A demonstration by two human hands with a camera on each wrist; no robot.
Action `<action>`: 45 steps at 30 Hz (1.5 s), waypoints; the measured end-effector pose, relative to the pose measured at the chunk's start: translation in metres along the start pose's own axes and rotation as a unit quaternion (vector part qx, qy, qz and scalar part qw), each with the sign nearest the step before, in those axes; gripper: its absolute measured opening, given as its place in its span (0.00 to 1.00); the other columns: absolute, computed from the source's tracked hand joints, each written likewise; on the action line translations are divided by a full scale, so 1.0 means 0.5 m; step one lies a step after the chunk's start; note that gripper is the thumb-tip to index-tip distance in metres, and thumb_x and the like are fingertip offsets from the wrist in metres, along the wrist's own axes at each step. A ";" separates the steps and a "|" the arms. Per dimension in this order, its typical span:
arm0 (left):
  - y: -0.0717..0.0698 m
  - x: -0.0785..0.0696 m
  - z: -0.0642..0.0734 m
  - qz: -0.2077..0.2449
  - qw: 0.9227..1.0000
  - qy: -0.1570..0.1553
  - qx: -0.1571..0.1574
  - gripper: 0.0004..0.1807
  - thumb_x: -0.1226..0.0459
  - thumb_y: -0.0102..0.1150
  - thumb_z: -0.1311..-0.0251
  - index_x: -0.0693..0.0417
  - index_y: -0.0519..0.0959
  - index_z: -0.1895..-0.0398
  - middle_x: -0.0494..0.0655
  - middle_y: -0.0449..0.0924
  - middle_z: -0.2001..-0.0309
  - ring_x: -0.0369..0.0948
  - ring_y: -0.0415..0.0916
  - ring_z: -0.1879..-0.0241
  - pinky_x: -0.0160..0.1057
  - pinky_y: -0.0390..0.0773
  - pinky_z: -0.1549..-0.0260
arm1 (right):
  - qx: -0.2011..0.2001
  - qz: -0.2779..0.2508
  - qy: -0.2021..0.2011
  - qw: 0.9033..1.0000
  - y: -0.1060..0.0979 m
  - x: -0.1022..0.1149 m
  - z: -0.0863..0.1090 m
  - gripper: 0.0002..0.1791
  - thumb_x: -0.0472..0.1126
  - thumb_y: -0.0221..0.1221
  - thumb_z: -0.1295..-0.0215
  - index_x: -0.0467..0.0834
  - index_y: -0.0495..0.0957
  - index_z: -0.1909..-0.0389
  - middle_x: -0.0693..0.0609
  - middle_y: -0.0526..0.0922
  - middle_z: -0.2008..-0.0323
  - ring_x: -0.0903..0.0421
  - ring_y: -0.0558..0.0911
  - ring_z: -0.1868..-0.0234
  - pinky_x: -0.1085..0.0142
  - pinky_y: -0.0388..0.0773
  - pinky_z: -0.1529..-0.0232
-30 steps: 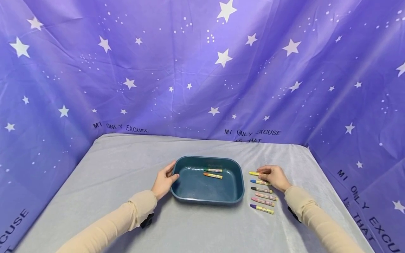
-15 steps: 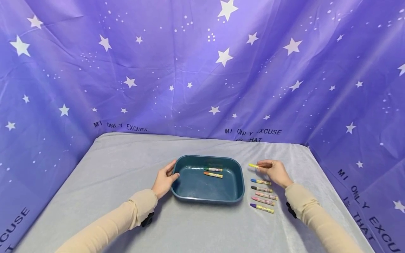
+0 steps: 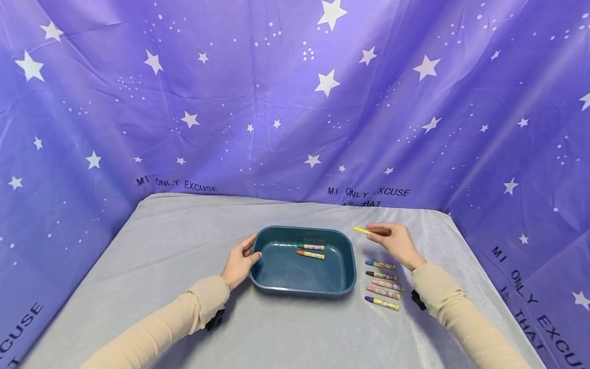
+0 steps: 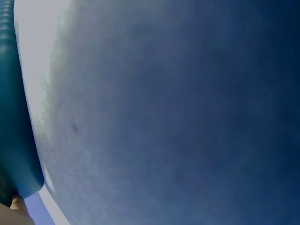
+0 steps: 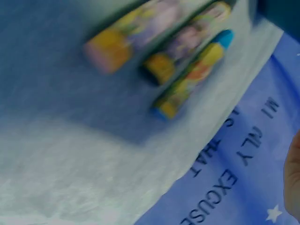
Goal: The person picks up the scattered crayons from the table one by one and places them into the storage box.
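Note:
My right hand (image 3: 395, 243) pinches a yellow crayon (image 3: 360, 230) by its rear end, holding it above the cloth just right of a dark teal plastic tray (image 3: 304, 293). The tray's left wall is gripped by my left hand (image 3: 240, 261), thumb over the rim and fingers outside. Inside the tray lie a green crayon (image 3: 311, 247) and an orange crayon (image 3: 311, 254). Below my right hand a column of crayons lies on the cloth: blue (image 3: 380, 265), black (image 3: 381, 275), two pink ones and, nearest, purple (image 3: 381, 303). The right wrist view shows the blue crayon (image 5: 194, 75) close up, blurred.
A grey cloth (image 3: 193, 225) covers the table. Purple star-printed curtains (image 3: 258, 102) hang behind it and along both sides. In the left wrist view, the tray's outer wall (image 4: 16, 117) stands at the left edge.
My right hand has lifted the yellow crayon off the cloth from the top of the column and moved it away from me and left towards the tray. My left hand and the tray stay put.

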State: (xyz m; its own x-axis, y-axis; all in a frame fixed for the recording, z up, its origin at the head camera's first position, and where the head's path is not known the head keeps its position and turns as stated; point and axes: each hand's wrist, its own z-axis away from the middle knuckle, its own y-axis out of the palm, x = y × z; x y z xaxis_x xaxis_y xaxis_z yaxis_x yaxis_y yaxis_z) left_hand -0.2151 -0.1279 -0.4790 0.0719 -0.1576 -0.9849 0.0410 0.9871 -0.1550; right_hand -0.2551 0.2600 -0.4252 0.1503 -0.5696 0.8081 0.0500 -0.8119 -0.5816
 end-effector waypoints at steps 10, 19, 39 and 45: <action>-0.002 -0.001 -0.003 -0.005 1.000 0.005 -0.004 0.33 0.75 0.53 0.43 0.58 0.59 0.32 0.59 0.62 0.35 0.48 0.61 0.36 0.45 0.67 0.42 | 0.025 -0.027 -0.013 0.999 0.039 0.042 -0.007 0.19 0.41 0.61 0.42 0.38 0.78 0.50 0.41 0.82 0.54 0.51 0.82 0.56 0.66 0.80 0.56; -0.001 -0.003 -0.003 -0.003 1.000 0.013 -0.005 0.33 0.76 0.53 0.43 0.59 0.58 0.32 0.60 0.61 0.35 0.49 0.61 0.36 0.46 0.67 0.42 | 0.040 -0.058 -0.016 0.997 0.083 0.064 -0.018 0.19 0.39 0.61 0.42 0.35 0.77 0.51 0.41 0.82 0.54 0.50 0.82 0.56 0.65 0.80 0.56; -0.001 0.001 -0.002 -0.001 1.000 0.019 -0.011 0.33 0.76 0.53 0.44 0.61 0.59 0.33 0.60 0.62 0.35 0.49 0.61 0.36 0.45 0.67 0.42 | 0.062 -0.078 -0.003 0.995 0.179 0.092 -0.027 0.14 0.35 0.62 0.44 0.39 0.81 0.55 0.42 0.83 0.58 0.51 0.82 0.59 0.61 0.81 0.59; 0.001 0.005 -0.002 0.001 1.000 0.018 -0.010 0.33 0.76 0.52 0.44 0.60 0.59 0.33 0.60 0.63 0.36 0.49 0.62 0.37 0.45 0.67 0.42 | 0.046 -0.084 0.001 0.995 0.201 0.091 -0.030 0.14 0.34 0.63 0.45 0.38 0.81 0.56 0.41 0.84 0.60 0.51 0.83 0.61 0.59 0.82 0.59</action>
State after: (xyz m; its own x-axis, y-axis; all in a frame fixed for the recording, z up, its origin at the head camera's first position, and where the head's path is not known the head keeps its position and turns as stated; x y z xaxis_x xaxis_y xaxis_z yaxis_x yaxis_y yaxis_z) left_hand -0.2160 -0.1277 -0.4818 0.0350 -0.1552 -0.9873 0.0200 0.9878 -0.1546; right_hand -0.2582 0.1506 -0.4454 0.1296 -0.4271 0.8949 0.1653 -0.8805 -0.4442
